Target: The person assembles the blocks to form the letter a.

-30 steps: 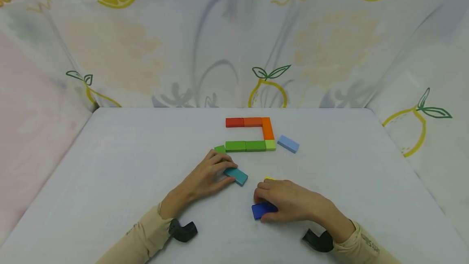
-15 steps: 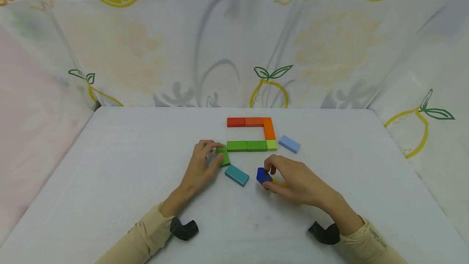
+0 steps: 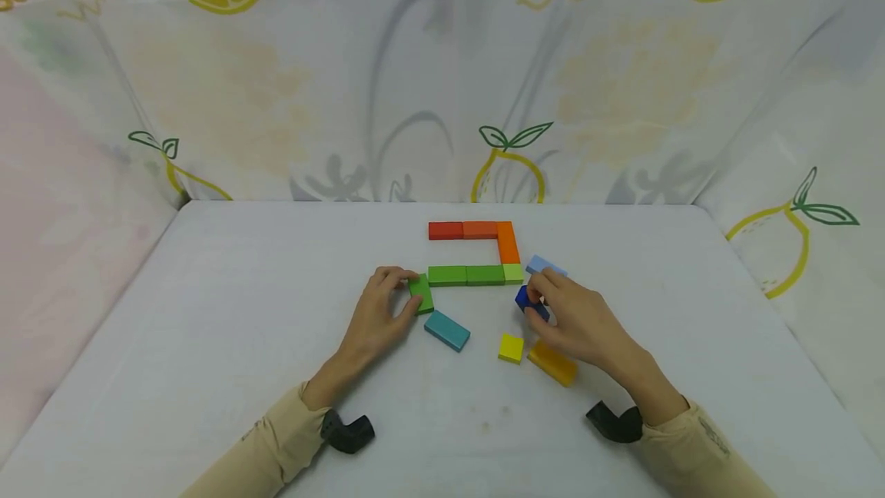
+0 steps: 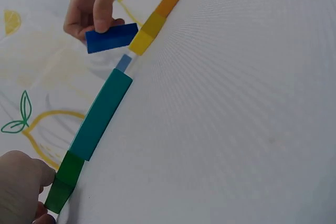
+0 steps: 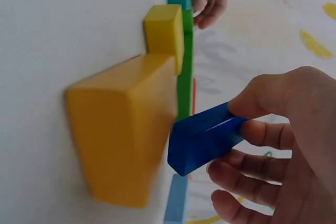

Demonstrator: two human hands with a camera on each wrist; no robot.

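Observation:
My right hand (image 3: pixel 588 321) pinches a dark blue block (image 5: pixel 197 145) between thumb and fingers. It is held tilted above the table, as the left wrist view also shows, just in front of the light blue block (image 3: pixel 542 263), which the hand partly covers. At the left, my left hand (image 3: pixel 373 321) grips a green block (image 3: pixel 422 297) on the table, by the left end of a row of two green blocks (image 3: pixel 465 276) and a lime block (image 3: pixel 512 274). A teal block (image 3: pixel 447 330) lies at a slant just below the left hand's block.
Behind the green row are a red block (image 3: pixel 445 230), an orange-red block (image 3: pixel 480 230) and an orange block (image 3: pixel 508 243), joined end to end with it. A small yellow block (image 3: pixel 511 349) and an amber block (image 3: pixel 552 363) lie below the right hand.
My right hand has lifted the dark blue block from the near table and carried it away and rightward, uncovering the yellow and amber blocks. The left hand has gone from the teal block to the green one.

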